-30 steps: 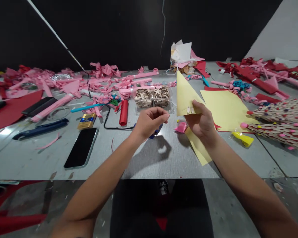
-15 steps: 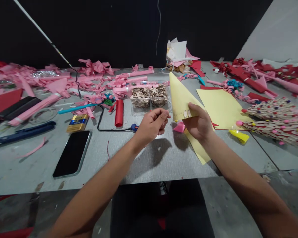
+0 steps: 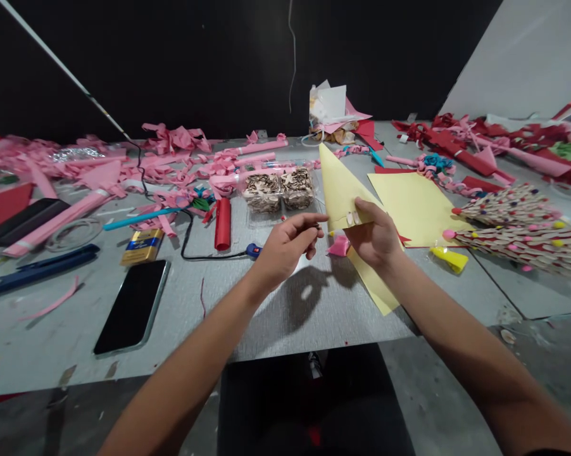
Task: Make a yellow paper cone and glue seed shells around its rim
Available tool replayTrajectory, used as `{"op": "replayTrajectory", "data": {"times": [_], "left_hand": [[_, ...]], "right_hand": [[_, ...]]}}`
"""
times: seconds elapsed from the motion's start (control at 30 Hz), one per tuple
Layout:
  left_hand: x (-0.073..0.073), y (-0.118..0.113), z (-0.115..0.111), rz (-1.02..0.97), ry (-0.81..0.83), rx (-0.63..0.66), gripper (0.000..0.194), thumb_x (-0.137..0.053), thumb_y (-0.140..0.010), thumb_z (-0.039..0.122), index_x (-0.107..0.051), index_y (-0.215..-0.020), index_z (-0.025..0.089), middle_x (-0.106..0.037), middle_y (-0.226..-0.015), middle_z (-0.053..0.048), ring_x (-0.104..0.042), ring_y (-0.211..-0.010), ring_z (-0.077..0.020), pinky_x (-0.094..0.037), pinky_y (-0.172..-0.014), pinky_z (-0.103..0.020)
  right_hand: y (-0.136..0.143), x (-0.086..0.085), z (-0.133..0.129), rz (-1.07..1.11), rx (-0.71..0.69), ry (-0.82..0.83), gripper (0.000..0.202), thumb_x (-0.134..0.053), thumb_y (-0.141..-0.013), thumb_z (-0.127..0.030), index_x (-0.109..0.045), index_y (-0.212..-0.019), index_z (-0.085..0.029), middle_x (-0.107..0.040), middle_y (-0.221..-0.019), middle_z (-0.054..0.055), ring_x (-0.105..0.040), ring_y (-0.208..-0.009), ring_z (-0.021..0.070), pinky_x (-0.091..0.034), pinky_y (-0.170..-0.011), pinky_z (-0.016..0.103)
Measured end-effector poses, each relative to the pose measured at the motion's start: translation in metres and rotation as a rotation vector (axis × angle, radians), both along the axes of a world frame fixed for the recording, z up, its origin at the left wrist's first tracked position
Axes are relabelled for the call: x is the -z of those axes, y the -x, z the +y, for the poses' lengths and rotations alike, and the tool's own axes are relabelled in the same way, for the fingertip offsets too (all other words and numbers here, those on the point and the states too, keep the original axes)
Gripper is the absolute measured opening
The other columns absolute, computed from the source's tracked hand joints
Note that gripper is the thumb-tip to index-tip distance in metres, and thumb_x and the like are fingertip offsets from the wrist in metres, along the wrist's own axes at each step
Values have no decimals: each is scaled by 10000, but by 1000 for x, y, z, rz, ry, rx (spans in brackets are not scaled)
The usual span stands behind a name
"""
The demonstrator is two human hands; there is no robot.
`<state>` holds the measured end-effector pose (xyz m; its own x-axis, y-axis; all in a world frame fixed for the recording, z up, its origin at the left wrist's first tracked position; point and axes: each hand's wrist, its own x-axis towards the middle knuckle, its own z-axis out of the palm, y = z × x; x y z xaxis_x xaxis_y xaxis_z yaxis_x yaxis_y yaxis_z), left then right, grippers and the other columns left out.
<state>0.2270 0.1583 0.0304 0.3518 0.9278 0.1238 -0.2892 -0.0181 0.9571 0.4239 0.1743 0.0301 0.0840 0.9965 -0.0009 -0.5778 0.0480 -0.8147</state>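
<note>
My right hand (image 3: 378, 237) grips a pale yellow paper cone (image 3: 340, 183) by its lower edge, its tip pointing up. Two small pale pieces (image 3: 352, 217) sit side by side on the cone near that edge. Just left of it is my left hand (image 3: 292, 246), its index finger stretched to the cone's lower left edge. Its thumb is bent in against the other fingers, with a tiny dark bit at the tips that is too small to name. Behind the hands, a clear plastic box (image 3: 264, 215) holds many thin light-brown pieces in two compartments.
Yellow sheets (image 3: 416, 206) lie right of the cone. Two decorated cones (image 3: 523, 244) rest on their sides farther right. At left are a phone (image 3: 132, 307), a gold-and-blue packet (image 3: 142, 247), a red roll (image 3: 223, 225) and a black cord (image 3: 209, 257). Pink paper scraps (image 3: 176, 139) line the back.
My left index finger has straightened out toward the cone's lower edge from a curled pose. My right hand still holds the cone. The whole view has shifted slightly.
</note>
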Motion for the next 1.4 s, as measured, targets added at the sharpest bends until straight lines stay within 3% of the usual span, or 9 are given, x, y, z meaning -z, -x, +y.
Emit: {"op": "replayTrajectory", "data": {"times": [0.23, 0.4, 0.5, 0.7, 0.8, 0.93, 1.13, 1.4], "left_hand": [[1, 0, 2, 29, -38, -45, 273, -891, -881, 268, -743, -1081, 156, -825, -895, -62, -772, -755, -148, -623, -670, -266], [-1, 2, -1, 118, -128, -137, 241, -896, -917, 352, -785, -1017, 162, -841, -874, -70, -795, -762, -166, -646, -690, -280], [-4, 5, -6, 247, -334, -276, 142, -888, -943, 308, -819, -972, 187, -819, -861, -39, -740, -717, -128, -606, -645, -243], [-6, 4, -15, 475, -993, -496, 50, -793, -1016, 158, -805, -990, 200, -790, -899, -17, -701, -722, -104, -614, -680, -235], [-3, 2, -15, 537, -1134, -589, 96, -789, -999, 102, -791, -994, 198, -809, -905, -13, -709, -705, -101, -630, -708, -241], [0, 1, -16, 571, -1149, -648, 92, -801, -991, 106, -802, -995, 198, -831, -912, -19, -745, -725, -116, -642, -733, -251], [-2, 1, -20, 628, -1081, -625, 91, -779, -1011, 153, -820, -1012, 234, -869, -946, -36, -808, -823, -179, -666, -787, -321], [-2, 1, -21, 634, -1057, -606, 102, -779, -1012, 166, -848, -1045, 233, -884, -965, -52, -832, -903, -208, -672, -856, -353]], "right_hand": [[5, 3, -2, 36, -29, 11, 341, -964, -737, -413, -798, -993, -260, -859, -1107, 72, -770, -1245, 362, -680, -1080, 532], [8, 4, -6, 44, -64, 21, 349, -972, -733, -396, -830, -1021, -260, -866, -1099, 62, -777, -1188, 341, -679, -1071, 505], [9, 4, -8, 65, -77, 46, 347, -988, -739, -395, -843, -1028, -270, -868, -1070, 27, -787, -1121, 300, -685, -1047, 457], [14, 7, -14, 75, -57, 3, 299, -1004, -798, -387, -833, -1026, -295, -876, -1129, -11, -804, -1086, 216, -680, -977, 334], [18, 7, -16, 96, -38, -53, 363, -1017, -797, -377, -830, -1103, -319, -881, -1156, -26, -807, -1124, 209, -682, -985, 327], [20, 5, -18, 110, -49, -96, 457, -1023, -805, -375, -824, -1215, -331, -884, -1173, -29, -812, -1107, 210, -696, -956, 333], [22, 3, -22, 98, -62, -112, 434, -977, -868, -368, -809, -1267, -349, -880, -1197, -26, -815, -1115, 211, -692, -1000, 353], [21, 3, -24, 68, -78, -93, 363, -961, -868, -432, -789, -1170, -329, -864, -1300, -6, -781, -1301, 249, -687, -1070, 376]]}}
